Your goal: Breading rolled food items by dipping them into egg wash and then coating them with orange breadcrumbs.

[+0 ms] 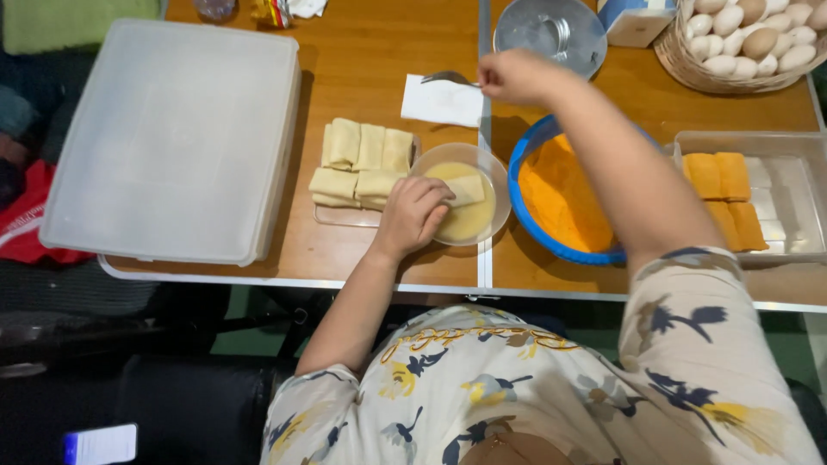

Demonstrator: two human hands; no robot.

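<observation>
My left hand [413, 213] rests on the rim of a clear bowl [488, 164] of pale batter, fingers on a folded pale roll [465, 188] lying in it. Several more pale rolls [362, 164] sit on a flat tray just left of the bowl. My right hand [514, 76] reaches far over the table and pinches the handle of a fork [448, 78] that lies over a white napkin [441, 102]. Under my right forearm is a blue bowl [532, 146] of orange crumbs.
A big translucent lidded box [172, 138] fills the table's left. At right, a clear container [775, 142] holds several orange-coated rolls. A basket of eggs [741, 43] and a metal lid [544, 30] stand at the back. The table edge runs just below the bowls.
</observation>
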